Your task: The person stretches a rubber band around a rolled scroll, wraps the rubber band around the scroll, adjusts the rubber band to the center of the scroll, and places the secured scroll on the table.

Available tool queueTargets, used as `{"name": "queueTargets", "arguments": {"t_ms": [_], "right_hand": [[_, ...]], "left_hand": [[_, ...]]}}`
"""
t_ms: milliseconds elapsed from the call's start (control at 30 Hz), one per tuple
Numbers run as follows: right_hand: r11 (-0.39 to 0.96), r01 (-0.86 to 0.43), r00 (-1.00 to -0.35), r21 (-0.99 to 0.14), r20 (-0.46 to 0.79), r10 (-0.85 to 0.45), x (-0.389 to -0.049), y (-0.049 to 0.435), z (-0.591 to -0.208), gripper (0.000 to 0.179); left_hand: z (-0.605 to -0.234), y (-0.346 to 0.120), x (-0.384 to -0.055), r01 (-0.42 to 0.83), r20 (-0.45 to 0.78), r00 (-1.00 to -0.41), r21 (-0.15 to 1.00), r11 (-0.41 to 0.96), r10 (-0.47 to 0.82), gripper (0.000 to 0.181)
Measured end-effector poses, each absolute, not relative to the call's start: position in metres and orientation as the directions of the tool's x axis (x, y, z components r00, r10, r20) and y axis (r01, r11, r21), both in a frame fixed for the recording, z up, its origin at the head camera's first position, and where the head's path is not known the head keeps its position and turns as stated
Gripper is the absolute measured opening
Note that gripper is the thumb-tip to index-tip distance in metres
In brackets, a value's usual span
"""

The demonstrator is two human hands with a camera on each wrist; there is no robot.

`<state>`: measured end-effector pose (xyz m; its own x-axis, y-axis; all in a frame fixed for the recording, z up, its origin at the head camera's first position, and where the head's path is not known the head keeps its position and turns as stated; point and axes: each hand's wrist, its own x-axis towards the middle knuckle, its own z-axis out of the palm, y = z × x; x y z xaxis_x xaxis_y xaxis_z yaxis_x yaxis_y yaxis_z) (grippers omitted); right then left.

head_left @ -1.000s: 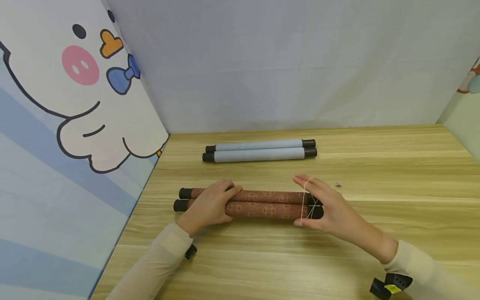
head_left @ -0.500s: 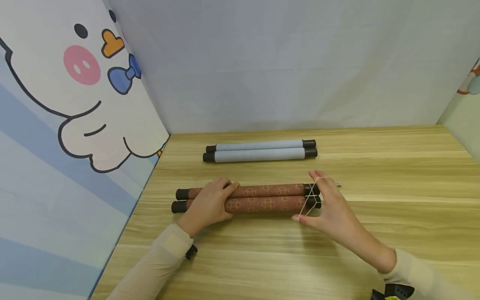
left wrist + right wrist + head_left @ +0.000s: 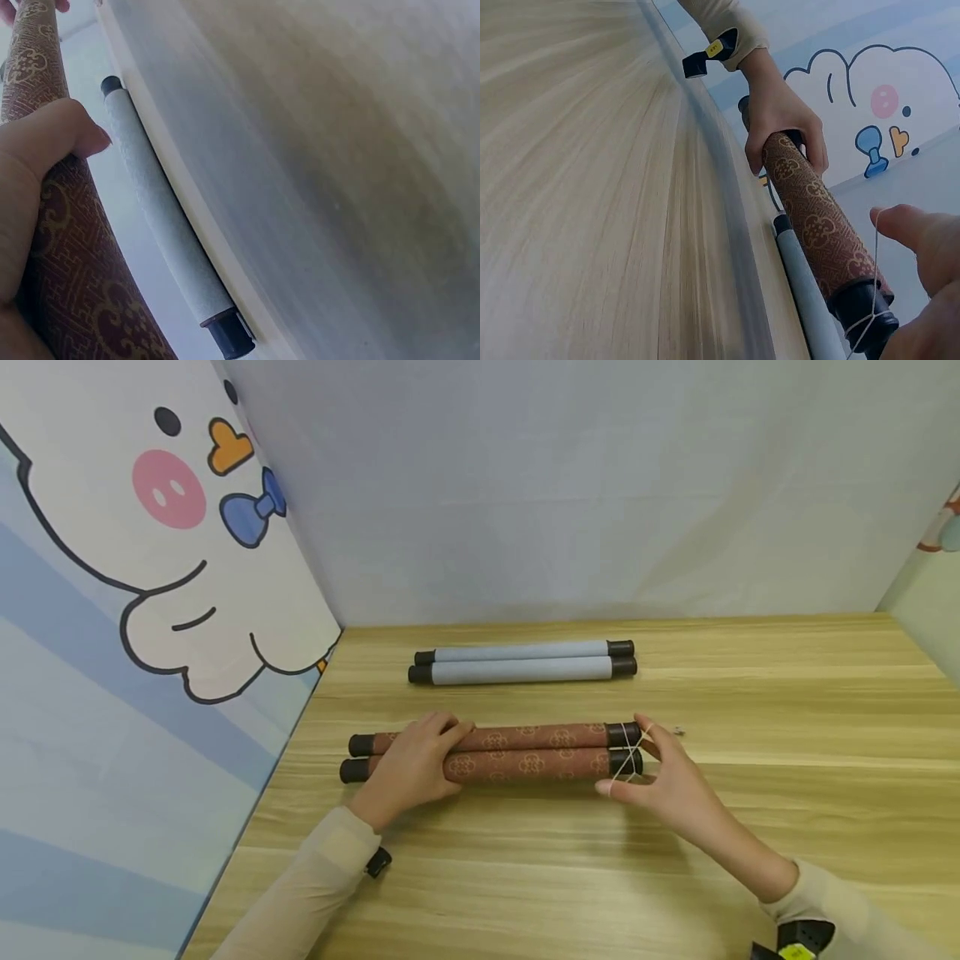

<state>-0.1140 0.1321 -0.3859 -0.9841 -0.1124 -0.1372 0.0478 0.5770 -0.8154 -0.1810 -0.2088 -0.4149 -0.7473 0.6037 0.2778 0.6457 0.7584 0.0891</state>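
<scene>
Two brown patterned scrolls with black end knobs lie side by side, the front scroll (image 3: 540, 765) nearer me and the rear scroll (image 3: 558, 737) behind it. My left hand (image 3: 416, 767) grips both across their left part, its fingers over the top and its thumb along the front. At the opposite end, my right hand (image 3: 675, 781) has fingers and thumb spread apart around the black knobs. A thin white rubber band (image 3: 875, 262) stretches between the thumb and fingertips and crosses over the knobs. In the right wrist view the band loops round a black knob (image 3: 862, 315).
Behind the brown pair, two light-blue scrolls (image 3: 521, 671) with black ends lie parallel on the wooden table (image 3: 525, 877). A tiny object (image 3: 678, 731) sits right of the right hand. A cartoon-printed panel (image 3: 247, 610) borders the left, and a pale backdrop (image 3: 562, 485) the back.
The brown scrolls have shifted slightly left and away, with the left hand on them. My right hand's spread has narrowed, drawing the rubber band in close around the right-hand knobs.
</scene>
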Motion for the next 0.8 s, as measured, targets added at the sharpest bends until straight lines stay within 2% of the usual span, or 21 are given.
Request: {"name": "queueTargets", "arguments": {"t_ms": [100, 267, 400, 667, 800], "right_hand": [[0.564, 0.033, -0.986, -0.825, -0.119, -0.117, -0.117, 0.136, -0.388, 0.109], [0.528, 0.005, -0.989, -0.850, -0.081, -0.121, -0.120, 0.144, -0.387, 0.087], [0.464, 0.000, -0.988, -0.886, -0.072, -0.138, -0.121, 0.149, -0.385, 0.072], [0.257, 0.081, -0.973, -0.963, -0.132, -0.191, -0.120, 0.150, -0.387, 0.071], [0.233, 0.054, -0.976, -0.971, -0.101, -0.194, -0.121, 0.150, -0.389, 0.069]], "left_hand": [[-0.414, -0.208, -0.180, 0.681, 0.288, -0.716, 0.086, 0.728, 0.636, 0.075], [-0.415, -0.208, -0.179, 0.726, 0.306, -0.666, 0.056, 0.686, 0.680, 0.075], [-0.416, -0.209, -0.179, 0.742, 0.305, -0.650, 0.055, 0.668, 0.696, 0.073], [-0.413, -0.210, -0.178, 0.698, 0.321, -0.702, 0.136, 0.703, 0.635, 0.078], [-0.412, -0.209, -0.177, 0.716, 0.311, -0.689, 0.153, 0.681, 0.655, 0.076]]}}
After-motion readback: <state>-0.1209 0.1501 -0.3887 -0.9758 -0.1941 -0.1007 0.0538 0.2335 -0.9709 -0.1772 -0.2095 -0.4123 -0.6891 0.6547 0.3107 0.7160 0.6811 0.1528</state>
